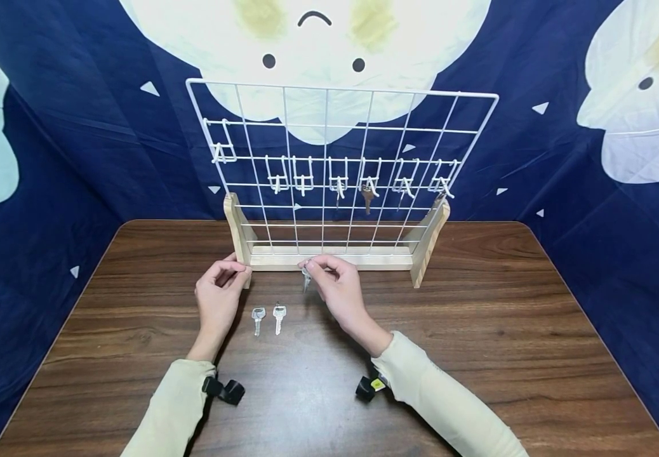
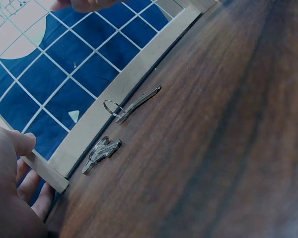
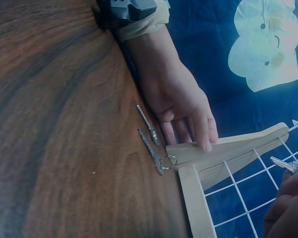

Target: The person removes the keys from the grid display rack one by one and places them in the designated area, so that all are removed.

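Note:
My right hand [image 1: 338, 289] pinches a silver key [image 1: 306, 279] by its top, above the table just in front of the rack's base. In the right wrist view that key [image 3: 284, 163] points away from the fingertips. My left hand [image 1: 221, 289] grips the foot of the rack's left wooden side [image 1: 238, 231], thumb on one face and fingers behind. Two more silver keys, a left one [image 1: 258, 320] and a right one [image 1: 279, 317], lie between the hands on the table. A ring [image 2: 112, 107] stands up from one of them.
Above the wooden base [image 1: 329, 261] rises a white wire grid [image 1: 326, 90] with several white hooks [image 1: 303, 181]. A brownish key [image 1: 367, 200] hangs from one; thin keys seem to hang nearby. Blue cloth [image 1: 95, 127] backs the brown table [image 1: 506, 330].

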`<control>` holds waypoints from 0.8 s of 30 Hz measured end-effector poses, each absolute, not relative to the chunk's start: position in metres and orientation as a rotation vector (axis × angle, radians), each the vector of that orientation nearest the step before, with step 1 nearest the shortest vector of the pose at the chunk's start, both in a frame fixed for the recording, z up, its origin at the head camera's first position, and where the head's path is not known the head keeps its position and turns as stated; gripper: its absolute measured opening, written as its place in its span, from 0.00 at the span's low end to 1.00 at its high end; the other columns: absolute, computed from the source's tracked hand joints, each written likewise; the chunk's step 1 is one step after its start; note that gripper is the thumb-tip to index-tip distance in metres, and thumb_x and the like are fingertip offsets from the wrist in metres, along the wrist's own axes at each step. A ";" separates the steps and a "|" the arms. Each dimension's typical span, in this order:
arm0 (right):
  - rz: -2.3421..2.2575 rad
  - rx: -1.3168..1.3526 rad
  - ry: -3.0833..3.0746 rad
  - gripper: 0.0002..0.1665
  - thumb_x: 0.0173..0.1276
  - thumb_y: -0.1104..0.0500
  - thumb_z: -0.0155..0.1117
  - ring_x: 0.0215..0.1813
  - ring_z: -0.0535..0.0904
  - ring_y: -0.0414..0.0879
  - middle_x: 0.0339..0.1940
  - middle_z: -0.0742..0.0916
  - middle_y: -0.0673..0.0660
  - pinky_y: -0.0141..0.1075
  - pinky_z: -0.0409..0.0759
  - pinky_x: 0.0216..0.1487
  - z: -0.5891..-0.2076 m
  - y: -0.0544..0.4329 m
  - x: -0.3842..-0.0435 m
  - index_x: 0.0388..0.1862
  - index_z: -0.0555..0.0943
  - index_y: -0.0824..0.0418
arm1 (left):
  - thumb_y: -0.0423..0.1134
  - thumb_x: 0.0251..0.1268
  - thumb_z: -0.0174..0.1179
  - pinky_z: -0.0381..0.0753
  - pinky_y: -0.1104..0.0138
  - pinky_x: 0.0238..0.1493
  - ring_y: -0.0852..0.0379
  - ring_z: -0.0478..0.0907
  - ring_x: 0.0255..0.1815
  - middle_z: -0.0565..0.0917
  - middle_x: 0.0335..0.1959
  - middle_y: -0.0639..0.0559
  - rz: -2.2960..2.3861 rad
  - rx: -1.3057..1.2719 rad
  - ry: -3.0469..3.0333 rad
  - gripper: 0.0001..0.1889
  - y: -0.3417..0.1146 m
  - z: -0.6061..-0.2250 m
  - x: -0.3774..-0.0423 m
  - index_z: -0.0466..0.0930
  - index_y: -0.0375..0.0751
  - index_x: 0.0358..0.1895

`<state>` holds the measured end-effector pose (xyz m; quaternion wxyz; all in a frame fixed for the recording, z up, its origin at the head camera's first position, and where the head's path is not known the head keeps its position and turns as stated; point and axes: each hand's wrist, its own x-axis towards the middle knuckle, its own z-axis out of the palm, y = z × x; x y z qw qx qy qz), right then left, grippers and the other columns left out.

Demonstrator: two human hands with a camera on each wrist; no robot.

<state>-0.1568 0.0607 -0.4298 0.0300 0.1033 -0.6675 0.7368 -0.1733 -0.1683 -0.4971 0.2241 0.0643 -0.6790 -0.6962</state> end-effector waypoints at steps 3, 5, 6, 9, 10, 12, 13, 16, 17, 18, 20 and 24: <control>2.277 0.300 -2.066 0.10 0.81 0.69 0.65 0.17 0.63 0.34 0.42 0.93 0.66 0.25 0.62 0.19 -0.432 0.061 -0.156 0.46 0.86 0.80 | 0.18 0.68 0.71 0.87 0.77 0.57 0.69 0.89 0.52 0.89 0.51 0.68 -1.923 0.178 -1.873 0.07 -0.169 -0.497 -0.173 0.83 0.16 0.42; 2.276 0.297 -2.079 0.11 0.81 0.69 0.65 0.17 0.64 0.34 0.43 0.93 0.65 0.25 0.62 0.19 -0.434 0.062 -0.154 0.46 0.86 0.80 | 0.18 0.68 0.71 0.87 0.77 0.57 0.69 0.89 0.52 0.89 0.51 0.69 -1.922 0.177 -1.872 0.07 -0.169 -0.497 -0.173 0.83 0.16 0.42; 2.272 0.300 -2.086 0.11 0.81 0.69 0.65 0.17 0.63 0.34 0.43 0.93 0.65 0.25 0.62 0.19 -0.435 0.063 -0.154 0.46 0.86 0.80 | 0.18 0.68 0.71 0.87 0.77 0.57 0.69 0.89 0.52 0.90 0.51 0.69 -1.921 0.177 -1.872 0.07 -0.168 -0.497 -0.173 0.83 0.16 0.42; 2.250 0.316 -2.125 0.10 0.81 0.69 0.64 0.17 0.63 0.33 0.45 0.93 0.67 0.25 0.61 0.19 -0.441 0.064 -0.153 0.47 0.87 0.78 | 0.18 0.68 0.71 0.87 0.77 0.57 0.69 0.89 0.52 0.90 0.52 0.66 -1.920 0.182 -1.870 0.06 -0.168 -0.497 -0.173 0.83 0.16 0.42; 2.241 0.317 -2.140 0.10 0.81 0.69 0.64 0.16 0.62 0.33 0.44 0.93 0.68 0.25 0.61 0.18 -0.442 0.065 -0.152 0.47 0.87 0.77 | 0.18 0.68 0.71 0.87 0.77 0.57 0.69 0.89 0.52 0.90 0.52 0.64 -1.920 0.185 -1.868 0.06 -0.168 -0.497 -0.174 0.83 0.16 0.42; 2.220 0.326 -2.167 0.09 0.80 0.69 0.65 0.16 0.62 0.33 0.39 0.91 0.69 0.25 0.60 0.18 -0.446 0.066 -0.152 0.48 0.88 0.76 | 0.18 0.67 0.71 0.87 0.77 0.57 0.69 0.89 0.52 0.91 0.54 0.59 -1.921 0.189 -1.864 0.07 -0.167 -0.498 -0.174 0.83 0.16 0.42; 2.211 0.327 -2.180 0.09 0.80 0.69 0.65 0.16 0.61 0.33 0.36 0.90 0.69 0.25 0.60 0.18 -0.448 0.067 -0.152 0.48 0.89 0.75 | 0.18 0.67 0.71 0.87 0.77 0.57 0.69 0.89 0.52 0.91 0.54 0.57 -1.921 0.190 -1.861 0.07 -0.167 -0.497 -0.174 0.83 0.16 0.41; 2.193 0.335 -2.206 0.08 0.80 0.70 0.66 0.16 0.61 0.33 0.38 0.90 0.71 0.25 0.60 0.18 -0.453 0.068 -0.151 0.48 0.89 0.74 | 0.17 0.67 0.71 0.87 0.77 0.56 0.68 0.89 0.51 0.91 0.56 0.53 -1.923 0.190 -1.854 0.07 -0.167 -0.497 -0.174 0.83 0.16 0.41; 2.191 0.339 -2.211 0.08 0.80 0.70 0.66 0.16 0.62 0.33 0.40 0.90 0.72 0.25 0.60 0.18 -0.455 0.068 -0.151 0.48 0.89 0.75 | 0.17 0.67 0.71 0.87 0.77 0.56 0.68 0.89 0.51 0.91 0.55 0.54 -1.922 0.187 -1.856 0.07 -0.167 -0.497 -0.174 0.83 0.16 0.41; 2.190 0.338 -2.216 0.08 0.79 0.70 0.66 0.16 0.62 0.32 0.41 0.91 0.73 0.25 0.60 0.18 -0.456 0.069 -0.151 0.48 0.89 0.75 | 0.18 0.67 0.71 0.87 0.77 0.56 0.68 0.89 0.51 0.91 0.55 0.56 -1.922 0.185 -1.858 0.07 -0.167 -0.497 -0.174 0.83 0.16 0.41; 2.188 0.343 -2.224 0.08 0.80 0.70 0.66 0.17 0.63 0.32 0.47 0.92 0.73 0.24 0.61 0.19 -0.459 0.068 -0.151 0.47 0.89 0.75 | 0.18 0.67 0.72 0.87 0.76 0.57 0.68 0.89 0.52 0.90 0.54 0.60 -1.920 0.180 -1.863 0.07 -0.167 -0.497 -0.174 0.83 0.16 0.41; 2.184 0.348 -2.240 0.08 0.79 0.70 0.66 0.20 0.64 0.31 0.45 0.92 0.73 0.24 0.62 0.21 -0.464 0.068 -0.151 0.47 0.89 0.76 | 0.18 0.68 0.71 0.87 0.76 0.57 0.69 0.89 0.53 0.90 0.51 0.68 -1.916 0.173 -1.874 0.06 -0.168 -0.498 -0.174 0.83 0.16 0.42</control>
